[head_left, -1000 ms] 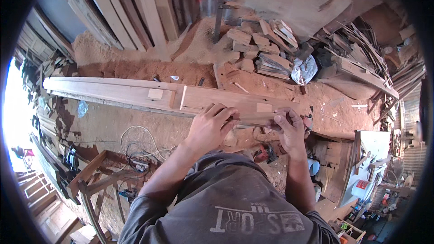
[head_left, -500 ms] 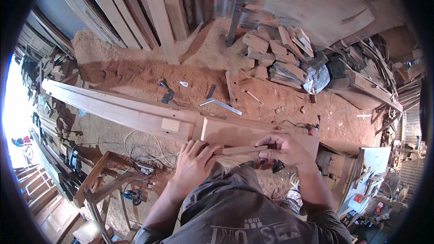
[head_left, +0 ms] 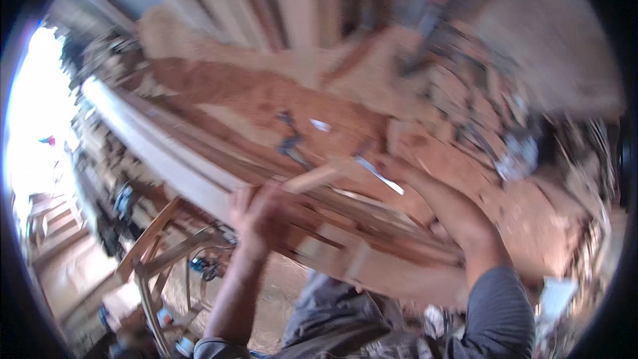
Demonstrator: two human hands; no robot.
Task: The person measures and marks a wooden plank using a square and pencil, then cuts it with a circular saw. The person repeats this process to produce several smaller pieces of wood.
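Everything is smeared by motion. My left hand (head_left: 260, 209) is closed on one end of a short wooden strip (head_left: 318, 177), over the long timber boards (head_left: 173, 166). The strip slants away to the right from this hand. My right arm is stretched forward, and my right hand (head_left: 393, 167) is beyond the strip's far end, at a try square with a metal blade (head_left: 387, 181). The fingers of that hand are too blurred to show whether they touch or grip the square.
A hammer-like dark tool (head_left: 290, 141) and a small white piece (head_left: 319, 125) lie beyond the boards. A wooden trestle (head_left: 156, 262) stands at the left. Offcuts (head_left: 458, 93) are heaped at the far right, near a pale plastic bag (head_left: 518, 156). Tall planks lean at the back.
Both hands held the wooden strip close to my body. Now the left hand has it farther forward, and the right hand has left it and reached out to the try square. The view has turned.
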